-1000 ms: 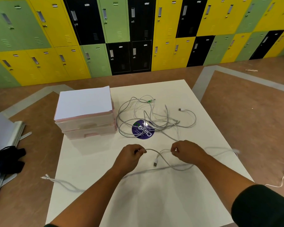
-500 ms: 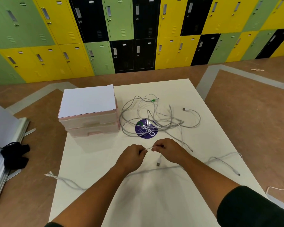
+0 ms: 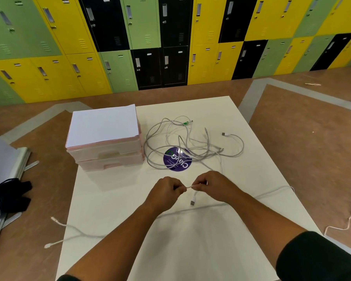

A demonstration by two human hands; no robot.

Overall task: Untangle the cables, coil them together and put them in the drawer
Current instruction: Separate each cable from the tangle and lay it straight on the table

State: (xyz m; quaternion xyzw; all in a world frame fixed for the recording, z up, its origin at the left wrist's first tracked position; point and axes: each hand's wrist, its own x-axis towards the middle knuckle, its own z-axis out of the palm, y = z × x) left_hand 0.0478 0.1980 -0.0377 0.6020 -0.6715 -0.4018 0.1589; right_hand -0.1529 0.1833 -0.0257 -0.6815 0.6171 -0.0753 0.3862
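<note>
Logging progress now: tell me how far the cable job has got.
Early. Done: one white cable lies mostly apart from the tangle. In hand: left hand and right hand pinch a short stretch of it. Left: the tangle lies loose on the table, nothing is coiled, the drawer unit looks shut.

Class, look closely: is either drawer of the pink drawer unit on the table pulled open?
No: both drawers of the drawer unit sit pushed in, with white paper lying on top.
</note>
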